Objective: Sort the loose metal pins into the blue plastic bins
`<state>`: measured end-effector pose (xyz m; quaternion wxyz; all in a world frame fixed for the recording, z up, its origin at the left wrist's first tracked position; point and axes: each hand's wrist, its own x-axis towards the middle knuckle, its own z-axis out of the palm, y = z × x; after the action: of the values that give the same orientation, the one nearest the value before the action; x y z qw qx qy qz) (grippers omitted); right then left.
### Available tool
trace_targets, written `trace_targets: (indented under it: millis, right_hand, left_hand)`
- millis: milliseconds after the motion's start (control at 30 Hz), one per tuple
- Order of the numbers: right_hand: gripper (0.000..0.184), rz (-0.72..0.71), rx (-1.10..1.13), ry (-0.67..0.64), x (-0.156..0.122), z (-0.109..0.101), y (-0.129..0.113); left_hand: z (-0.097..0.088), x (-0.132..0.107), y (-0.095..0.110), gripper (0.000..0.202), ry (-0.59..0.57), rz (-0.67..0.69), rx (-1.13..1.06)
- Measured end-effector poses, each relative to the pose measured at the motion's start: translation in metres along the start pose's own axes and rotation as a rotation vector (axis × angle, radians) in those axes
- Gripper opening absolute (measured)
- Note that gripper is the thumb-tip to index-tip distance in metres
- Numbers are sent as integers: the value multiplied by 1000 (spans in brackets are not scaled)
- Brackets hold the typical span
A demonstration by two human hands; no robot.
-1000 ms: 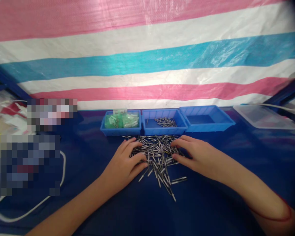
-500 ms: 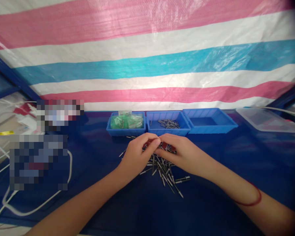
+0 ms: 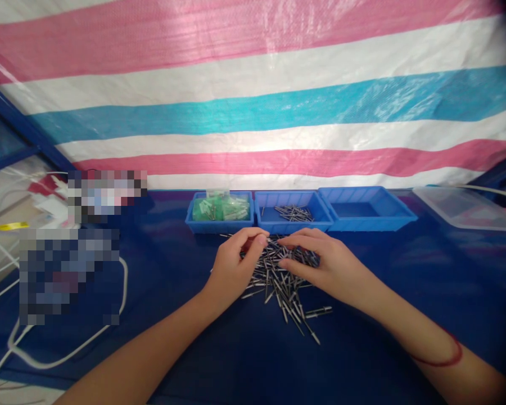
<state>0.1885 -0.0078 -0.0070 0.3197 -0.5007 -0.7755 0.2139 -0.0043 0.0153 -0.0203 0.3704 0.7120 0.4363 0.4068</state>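
A loose pile of metal blind rivets [image 3: 283, 292] lies on the blue table, their thin shanks pointing many ways. Over its left side, my left hand [image 3: 239, 256] has thumb and forefinger pinched together. A small bright tip, apparently of a rivet, shows at those fingertips; the rest is hidden. My right hand [image 3: 326, 264] hovers at the pile's right side, thumb and fingers apart, with nothing seen between them. Behind the pile, the middle blue bin [image 3: 294, 227] holds several more rivets [image 3: 296, 213].
The left blue bin [image 3: 219, 226] contains green and clear bags [image 3: 221, 208]. To the right stand another blue bin [image 3: 371, 224] and a translucent lid [image 3: 468, 209]. White cables [image 3: 124, 281] run along the left. A striped plastic sheet [image 3: 253, 112] hangs behind.
My hands, earlier touching at the fingertips, have come apart. The right hand has moved rightward and opened, while the left keeps its pinch. The view has shifted slightly.
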Motion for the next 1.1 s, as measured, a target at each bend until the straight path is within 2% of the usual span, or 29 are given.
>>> trace_targets:
  millis: [233, 400, 533, 833, 1100]
  right_hand:
    - [21, 211, 406, 154, -4, 10, -11]
    - [17, 263, 627, 253, -5, 16, -13]
    - [13, 207, 630, 252, -7, 18, -15]
    - [12, 172, 597, 302, -9, 20, -15]
    - [8, 148, 543, 266, -11, 18, -16]
  left_hand:
    - [5, -9, 6, 21, -83, -88, -263]
    - [6, -13, 9, 22, -159, -69, -113]
    - [5, -13, 11, 28, -228, -71, -80]
    - [9, -12, 10, 17, -145, -48, -101]
    - [9, -10, 8, 15, -109, 13, -30]
